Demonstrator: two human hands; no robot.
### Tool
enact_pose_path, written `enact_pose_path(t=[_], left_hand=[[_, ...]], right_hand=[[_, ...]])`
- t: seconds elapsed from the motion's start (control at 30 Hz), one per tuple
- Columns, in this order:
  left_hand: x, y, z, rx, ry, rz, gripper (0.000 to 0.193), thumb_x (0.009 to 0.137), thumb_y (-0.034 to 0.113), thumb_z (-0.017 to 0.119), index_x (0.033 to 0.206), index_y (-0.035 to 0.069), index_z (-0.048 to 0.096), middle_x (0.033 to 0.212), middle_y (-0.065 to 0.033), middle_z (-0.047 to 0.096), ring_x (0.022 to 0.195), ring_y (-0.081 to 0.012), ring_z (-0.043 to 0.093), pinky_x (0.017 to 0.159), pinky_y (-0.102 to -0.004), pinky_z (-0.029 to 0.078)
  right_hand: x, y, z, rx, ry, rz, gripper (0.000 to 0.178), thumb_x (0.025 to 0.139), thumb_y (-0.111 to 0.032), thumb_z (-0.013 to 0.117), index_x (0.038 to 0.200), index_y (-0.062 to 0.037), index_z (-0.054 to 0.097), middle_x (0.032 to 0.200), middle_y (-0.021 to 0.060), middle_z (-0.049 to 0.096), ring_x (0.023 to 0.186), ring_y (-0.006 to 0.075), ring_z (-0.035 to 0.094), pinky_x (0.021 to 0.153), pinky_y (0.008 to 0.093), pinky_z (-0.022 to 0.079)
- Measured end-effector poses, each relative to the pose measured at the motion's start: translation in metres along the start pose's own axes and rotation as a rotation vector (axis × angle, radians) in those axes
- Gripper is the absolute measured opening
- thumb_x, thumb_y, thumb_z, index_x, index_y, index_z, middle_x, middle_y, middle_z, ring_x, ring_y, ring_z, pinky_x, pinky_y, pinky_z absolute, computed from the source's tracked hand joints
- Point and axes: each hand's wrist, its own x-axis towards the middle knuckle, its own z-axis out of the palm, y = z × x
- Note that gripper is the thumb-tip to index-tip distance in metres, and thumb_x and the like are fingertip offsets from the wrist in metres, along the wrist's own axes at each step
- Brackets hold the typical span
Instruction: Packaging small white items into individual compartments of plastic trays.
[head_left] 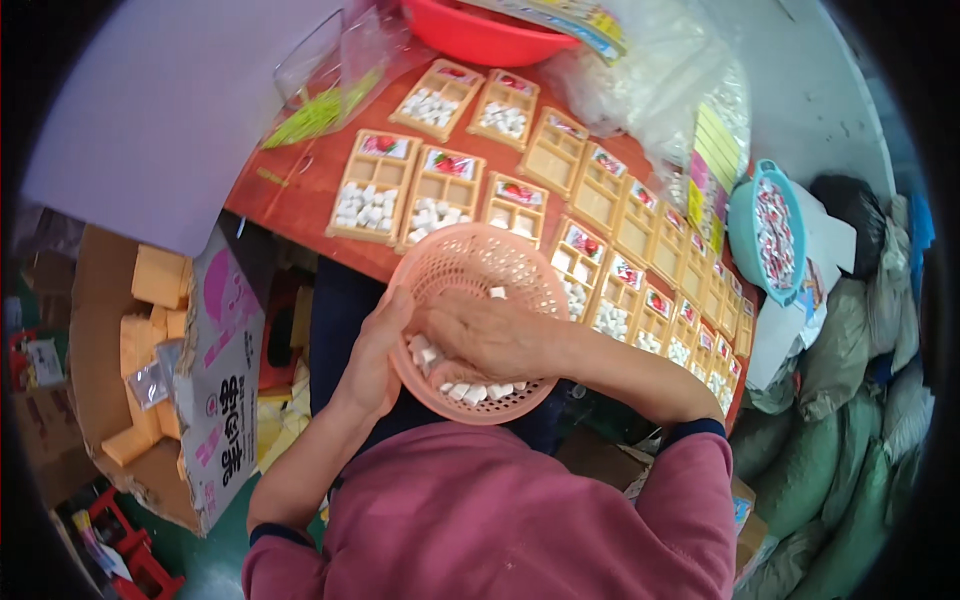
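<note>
A pink perforated plastic basket [545, 290] is tilted in front of my body, with small white cubes [482, 392] gathered along its lower side. My left hand [382, 345] grips the basket's left rim. Inside the basket, my right hand [475, 330] has its fingers curled down among the cubes; the fingertips are partly hidden. Just beyond lie tan compartment trays, each with a red-and-white printed card at its top. White cubes fill the large compartment of a near-left tray [393, 168]. A tray in the far row [553, 150] shows bare compartments.
The trays stand in rows on a red-brown table [285, 215]. Behind them are a red basin [480, 38] and a clear bag of white pieces [660, 70]. A teal basket [740, 235] of wrapped pieces stands right. A carton [215, 390] of orange-tan items is left; sacks [830, 470] line the right.
</note>
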Motion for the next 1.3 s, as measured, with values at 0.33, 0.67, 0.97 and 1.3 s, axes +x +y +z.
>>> enact_pose_path(t=[0.33, 0.67, 0.97, 1.3], left_hand=[[-0.005, -0.013, -0.014, -0.109, -0.045, -0.114, 0.046, 0.096, 0.034, 0.035, 0.130, 0.002, 0.036, 0.120, -0.0124, 0.050, 0.108, -0.0214, 0.051, 0.092, -0.0342, 0.042], [0.002, -0.005, 0.006, 0.014, -0.047, -0.023, 0.046, 0.095, 0.035, 0.035, 0.130, 0.003, 0.037, 0.123, -0.0119, 0.049, 0.110, -0.0217, 0.051, 0.094, -0.0352, 0.041], [0.018, -0.002, 0.020, 0.008, -0.041, 0.044, 0.051, 0.095, 0.038, 0.039, 0.128, -0.001, 0.037, 0.120, -0.0130, 0.051, 0.106, -0.0193, 0.053, 0.092, -0.0323, 0.042], [0.020, -0.001, 0.009, 0.034, 0.001, 0.034, 0.052, 0.094, 0.037, 0.038, 0.131, 0.000, 0.034, 0.126, -0.0133, 0.047, 0.113, -0.0220, 0.049, 0.097, -0.0359, 0.039]], right_hand=[[-0.013, -0.011, -0.026, 0.062, -0.368, -0.008, 0.041, 0.081, -0.035, 0.060, 0.112, -0.0116, 0.046, 0.105, 0.0155, 0.049, 0.089, 0.0367, 0.056, 0.072, 0.0457, 0.047], [-0.018, 0.002, -0.021, 0.006, 0.097, -0.051, 0.020, 0.084, -0.015, 0.058, 0.102, -0.0072, 0.056, 0.098, 0.0101, 0.054, 0.082, 0.0282, 0.059, 0.069, 0.0361, 0.051], [-0.016, 0.006, -0.044, -0.047, 0.083, 0.111, 0.033, 0.080, -0.012, 0.062, 0.113, -0.0073, 0.057, 0.093, 0.0144, 0.058, 0.076, 0.0280, 0.062, 0.064, 0.0363, 0.051], [-0.031, 0.114, -0.114, 0.259, 0.635, 0.618, 0.019, 0.085, -0.014, 0.060, 0.102, -0.0060, 0.059, 0.075, 0.0023, 0.059, 0.066, 0.0101, 0.057, 0.056, 0.0239, 0.045]])
